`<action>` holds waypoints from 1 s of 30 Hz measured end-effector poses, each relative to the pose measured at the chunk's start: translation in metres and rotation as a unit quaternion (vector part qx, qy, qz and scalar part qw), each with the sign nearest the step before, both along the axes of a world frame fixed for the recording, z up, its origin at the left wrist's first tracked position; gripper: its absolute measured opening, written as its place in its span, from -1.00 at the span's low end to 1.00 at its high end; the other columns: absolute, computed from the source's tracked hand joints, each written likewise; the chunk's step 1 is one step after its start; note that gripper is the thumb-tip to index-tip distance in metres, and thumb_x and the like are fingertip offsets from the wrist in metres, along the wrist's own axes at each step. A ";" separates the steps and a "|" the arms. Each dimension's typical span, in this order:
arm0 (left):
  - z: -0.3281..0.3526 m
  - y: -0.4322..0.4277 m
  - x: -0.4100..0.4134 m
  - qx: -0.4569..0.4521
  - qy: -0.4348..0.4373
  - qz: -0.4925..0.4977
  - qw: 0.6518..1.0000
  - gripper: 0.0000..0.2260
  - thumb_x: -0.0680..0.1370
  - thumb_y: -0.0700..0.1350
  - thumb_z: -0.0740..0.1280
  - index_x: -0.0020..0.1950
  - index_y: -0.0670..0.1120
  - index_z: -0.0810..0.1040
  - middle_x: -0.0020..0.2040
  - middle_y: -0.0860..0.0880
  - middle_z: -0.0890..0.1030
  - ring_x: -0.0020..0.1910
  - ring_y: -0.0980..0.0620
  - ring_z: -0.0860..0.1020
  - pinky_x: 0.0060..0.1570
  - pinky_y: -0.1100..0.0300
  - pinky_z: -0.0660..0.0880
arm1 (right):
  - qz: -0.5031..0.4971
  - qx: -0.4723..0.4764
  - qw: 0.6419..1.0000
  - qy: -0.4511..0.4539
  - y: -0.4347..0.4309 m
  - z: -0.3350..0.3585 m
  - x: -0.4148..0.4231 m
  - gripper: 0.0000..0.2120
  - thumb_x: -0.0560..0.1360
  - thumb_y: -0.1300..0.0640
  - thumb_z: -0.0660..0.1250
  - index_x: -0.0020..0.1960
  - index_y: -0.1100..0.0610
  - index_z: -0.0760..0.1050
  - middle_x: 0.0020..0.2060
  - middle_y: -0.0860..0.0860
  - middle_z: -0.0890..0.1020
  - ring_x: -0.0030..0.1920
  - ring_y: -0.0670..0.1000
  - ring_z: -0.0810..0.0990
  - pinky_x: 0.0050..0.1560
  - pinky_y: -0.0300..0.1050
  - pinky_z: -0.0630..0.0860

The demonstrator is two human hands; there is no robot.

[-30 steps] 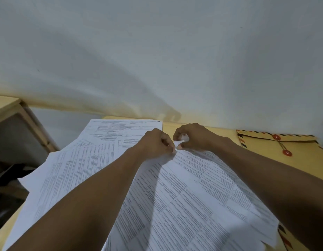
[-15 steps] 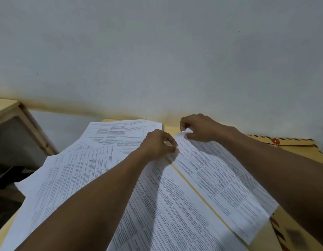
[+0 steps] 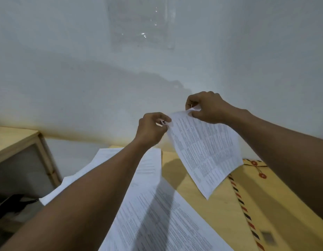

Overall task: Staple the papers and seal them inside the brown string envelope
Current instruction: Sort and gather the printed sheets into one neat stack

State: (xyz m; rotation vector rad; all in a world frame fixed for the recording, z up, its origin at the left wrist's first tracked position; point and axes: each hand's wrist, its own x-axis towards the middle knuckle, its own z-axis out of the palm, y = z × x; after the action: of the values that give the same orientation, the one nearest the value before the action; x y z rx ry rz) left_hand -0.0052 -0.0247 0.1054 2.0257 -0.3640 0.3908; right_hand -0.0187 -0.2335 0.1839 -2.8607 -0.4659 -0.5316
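Note:
A printed sheet of paper (image 3: 205,149) hangs in the air above the table, pinched along its top edge by both hands. My left hand (image 3: 151,130) grips its left top corner and my right hand (image 3: 206,107) grips its right top corner. More printed papers (image 3: 157,214) lie spread on the table below, partly under my left forearm. The brown string envelope (image 3: 276,205), with red string buttons and a striped border, lies flat at the right, partly hidden by my right arm. No stapler is in view.
The yellow wooden table (image 3: 207,201) meets a white wall (image 3: 84,69) at the back. A wooden shelf unit (image 3: 17,147) stands at the left, with a gap and dark items below it.
Both hands have lifted one sheet off the spread papers, raising it up and to the right. The view has tilted up towards the wall.

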 end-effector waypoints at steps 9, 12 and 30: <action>0.095 0.033 -0.077 -0.068 -0.127 0.023 0.989 -0.71 0.51 -0.20 0.49 0.21 0.02 0.64 0.01 -0.01 0.63 -0.14 0.04 0.67 -0.22 0.20 0.65 | 0.094 0.242 0.965 -0.025 0.031 0.085 -0.088 -0.94 0.50 0.22 0.47 -0.05 0.16 0.61 -0.14 0.03 0.65 -0.16 -0.04 0.55 -0.11 -0.17 0.44; 0.108 0.054 -0.098 -0.080 -0.147 0.039 0.985 -0.77 0.53 -0.18 0.48 0.16 0.02 0.64 0.02 -0.03 0.66 -0.12 0.01 0.67 -0.20 0.12 0.67 | 0.108 0.326 0.939 0.016 0.044 0.090 -0.107 -0.93 0.50 0.25 0.47 -0.03 0.18 0.61 -0.19 0.04 0.65 -0.16 0.01 0.57 -0.12 -0.07 0.47; -0.020 0.176 -0.126 -0.021 0.179 -0.052 0.982 -0.87 0.47 -0.22 0.56 0.00 -0.15 0.75 -0.11 -0.10 0.76 -0.22 0.12 0.66 -0.11 0.29 0.57 | 0.090 0.352 0.860 0.357 0.118 -0.080 -0.102 -0.89 0.48 0.21 0.50 -0.03 0.16 0.60 -0.33 0.00 0.58 -0.39 -0.05 0.50 -0.37 -0.23 0.42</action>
State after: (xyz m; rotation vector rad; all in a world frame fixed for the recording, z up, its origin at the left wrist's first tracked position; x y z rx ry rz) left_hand -0.1316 0.1509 0.0858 1.9772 -0.2334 -0.0321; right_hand -0.1206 -0.1157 0.1035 -2.0521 -0.3001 0.3494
